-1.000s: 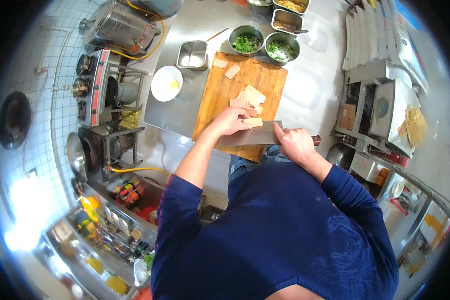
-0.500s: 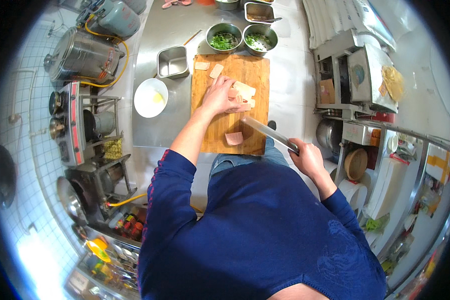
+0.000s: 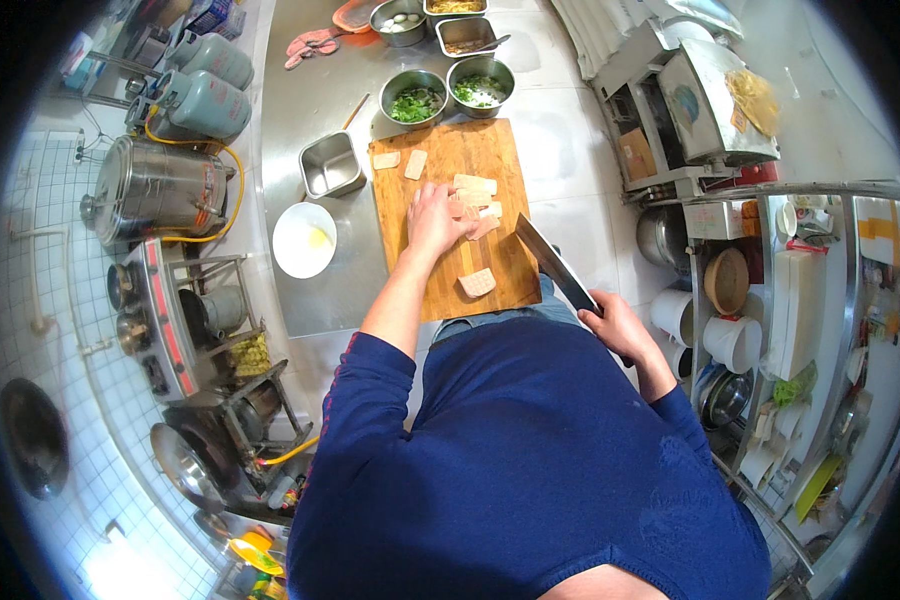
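A wooden cutting board (image 3: 400, 225) carries several pale pink slices of what looks like luncheon meat (image 3: 475, 184). My left hand (image 3: 434, 220) is over the pile's left side, its fingers bent around some slices at their tips. One separate meat piece (image 3: 477, 283) with a patterned face lies near the board's close edge. Two more slices (image 3: 415, 164) rest by the far left corner. In my right hand (image 3: 618, 326) is a cleaver (image 3: 553, 262), gripped by its handle. Its blade points up and left, beside the board's right edge, apart from the meat.
Left of the board stand a white bowl (image 3: 304, 240) and an empty square steel pan (image 3: 332, 165) on the steel table (image 3: 325, 295). Two steel bowls of chopped greens (image 3: 416, 101) sit beyond the board. A gas stove (image 3: 160, 320) is at left, shelves (image 3: 760, 250) at right.
The cleaver has swung away from the meat and turned its blade more upright. The slices under my left hand lie more spread out. The view has shifted.
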Motion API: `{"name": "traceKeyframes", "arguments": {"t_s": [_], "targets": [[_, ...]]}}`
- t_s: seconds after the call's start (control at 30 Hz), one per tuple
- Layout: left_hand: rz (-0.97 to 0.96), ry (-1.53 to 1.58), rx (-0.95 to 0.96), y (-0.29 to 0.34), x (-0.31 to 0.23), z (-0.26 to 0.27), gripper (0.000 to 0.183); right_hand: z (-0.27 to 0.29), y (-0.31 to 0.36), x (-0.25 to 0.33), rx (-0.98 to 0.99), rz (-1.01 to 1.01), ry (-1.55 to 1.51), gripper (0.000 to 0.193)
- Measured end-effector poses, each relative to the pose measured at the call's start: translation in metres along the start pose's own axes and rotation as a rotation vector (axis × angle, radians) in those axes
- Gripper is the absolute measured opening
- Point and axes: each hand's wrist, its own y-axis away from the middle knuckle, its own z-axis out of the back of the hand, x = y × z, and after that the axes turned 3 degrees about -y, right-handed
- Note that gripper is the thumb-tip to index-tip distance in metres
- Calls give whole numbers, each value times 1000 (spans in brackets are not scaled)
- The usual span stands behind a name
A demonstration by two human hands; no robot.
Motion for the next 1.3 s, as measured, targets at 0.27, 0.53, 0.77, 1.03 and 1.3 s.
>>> {"name": "traceKeyframes", "arguments": {"t_s": [0.27, 0.53, 0.77, 1.03, 1.3], "targets": [[29, 162, 98, -14, 0, 1, 68, 63, 35, 66, 253, -84, -72, 58], [-99, 27, 252, -26, 0, 4, 60, 64, 34, 111, 29, -26, 67, 39], [-41, 266, 284, -23, 9, 9, 54, 63, 32, 123, 10, -7, 149, 37], [160, 908, -68, -37, 56, 56, 43, 56, 33, 128, -21, -4, 140, 37], [239, 608, -657, -62, 123, 124, 52, 51, 34, 127, -24, -44, 149, 36]]}}
